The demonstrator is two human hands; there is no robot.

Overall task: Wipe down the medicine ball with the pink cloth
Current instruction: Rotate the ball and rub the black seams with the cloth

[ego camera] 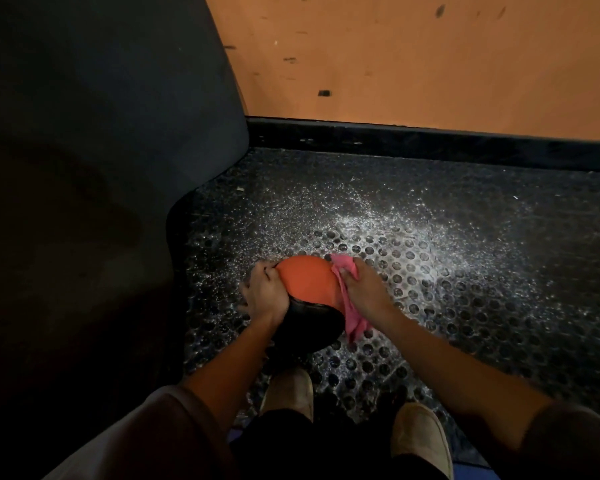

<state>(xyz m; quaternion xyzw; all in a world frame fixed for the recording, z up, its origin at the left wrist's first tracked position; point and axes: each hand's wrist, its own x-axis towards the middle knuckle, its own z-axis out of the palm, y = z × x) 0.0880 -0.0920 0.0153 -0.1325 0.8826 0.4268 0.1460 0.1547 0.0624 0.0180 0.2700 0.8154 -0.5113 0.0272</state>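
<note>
Wiping looking mid-way: left hand [265,293] gripping medicine ball [305,282] at 9 o'clock; right hand [362,289] clutching pink cloth [355,322], pressing at 3 o'clock; other faces likely remaining.

L hand [265,291], R hand [362,287] low, fingers curled.
</note>
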